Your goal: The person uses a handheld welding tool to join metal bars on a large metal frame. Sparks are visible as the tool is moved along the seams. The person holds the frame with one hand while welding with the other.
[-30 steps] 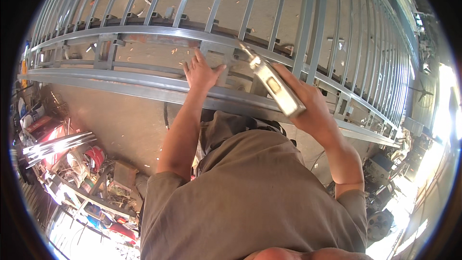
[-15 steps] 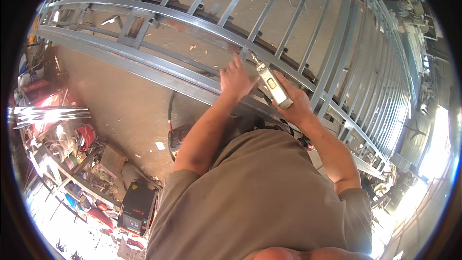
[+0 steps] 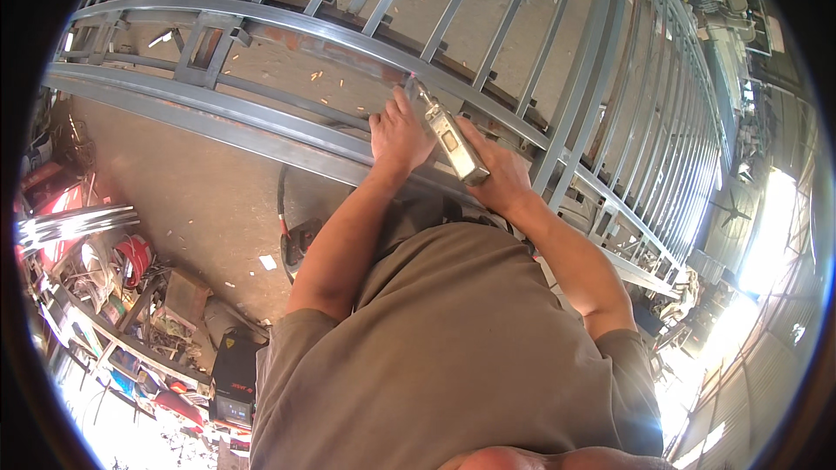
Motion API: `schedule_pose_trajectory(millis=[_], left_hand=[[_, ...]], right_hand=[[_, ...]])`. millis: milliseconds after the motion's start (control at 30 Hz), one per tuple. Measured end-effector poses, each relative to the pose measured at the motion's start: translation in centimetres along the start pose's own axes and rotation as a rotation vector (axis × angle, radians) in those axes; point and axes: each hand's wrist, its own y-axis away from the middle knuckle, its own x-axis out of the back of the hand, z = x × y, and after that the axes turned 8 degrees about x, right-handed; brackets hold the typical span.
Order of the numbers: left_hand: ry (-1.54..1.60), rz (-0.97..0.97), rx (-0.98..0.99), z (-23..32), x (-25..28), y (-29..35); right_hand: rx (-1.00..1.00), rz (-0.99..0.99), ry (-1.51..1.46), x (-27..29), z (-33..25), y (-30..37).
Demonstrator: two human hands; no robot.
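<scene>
My right hand (image 3: 501, 165) is wrapped round a pale, box-bodied welding gun (image 3: 459, 146). Its thin nozzle points up and left at the upper rail of a grey metal frame (image 3: 348, 38), where a small pinkish spot of light shows near the tip. Left of the gun, my left hand (image 3: 401, 137) has its fingers stretched toward the same joint. Its fingertips are at or very close to a short upright under that rail; whether they touch it, I cannot tell. Nothing shows in the left hand.
Long bars (image 3: 451, 4) of the frame run away beyond the rail and to the right. A lower rail (image 3: 209, 116) crosses in front of me. At lower left stand a black machine (image 3: 235, 374), a cardboard box (image 3: 185, 300) and cluttered shelving. A dark cable (image 3: 281, 200) lies on the floor.
The whole view has shifted, so the frame and both hands appear farther left. The gun's tip now sits by the joint with a pinkish spot showing. Both hands keep nearly the same pose.
</scene>
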Motion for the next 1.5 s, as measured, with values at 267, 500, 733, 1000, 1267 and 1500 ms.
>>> schedule_pose_trajectory(millis=[267,500,733,1000,1267,1500], left_hand=[[-0.043,-0.056,0.002,0.0,0.2,-0.1],[0.011,-0.026,-0.004,0.1,0.6,0.0],[0.033,-0.003,0.011,0.3,0.9,0.3],[0.047,-0.027,0.005,-0.1,0.2,-0.1],[0.017,-0.074,0.026,0.4,1.2,0.0],[-0.008,-0.078,0.036,0.0,1.3,0.2]], right_hand=[[0.054,0.049,0.021,-0.6,0.1,-0.3],[0.035,0.039,0.084,-1.3,0.0,-0.3],[0.003,0.021,0.119,-1.0,-0.4,-0.1],[0.054,0.053,0.122,-0.9,-0.1,-0.1],[-0.027,0.014,0.055,-0.4,-0.3,0.3],[0.051,0.054,-0.047,0.5,0.6,1.5]])
